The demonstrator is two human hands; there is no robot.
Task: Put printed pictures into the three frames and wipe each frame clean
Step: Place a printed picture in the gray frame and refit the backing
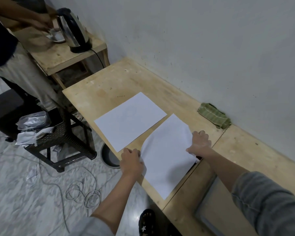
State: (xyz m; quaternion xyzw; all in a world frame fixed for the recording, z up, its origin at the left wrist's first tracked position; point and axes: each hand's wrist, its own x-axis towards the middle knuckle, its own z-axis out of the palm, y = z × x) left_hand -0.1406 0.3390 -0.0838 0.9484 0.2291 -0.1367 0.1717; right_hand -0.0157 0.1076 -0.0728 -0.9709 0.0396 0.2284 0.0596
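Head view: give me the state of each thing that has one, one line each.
Near sheet: on the workbench, left edge curled up, gripped at both sides.
Far sheet: lying flat, blank side up, untouched.
Left hand: gripping the near sheet's left edge.
Right hand: gripping its right edge.
Green cloth: folded, against the wall.
Kettle: tilted in another person's hand.

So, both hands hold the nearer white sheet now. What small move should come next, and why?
Probably lay the nearer sheet flat on the table: the left hand and right hand grip its edges, it curls up, and a dark edge shows beneath it.
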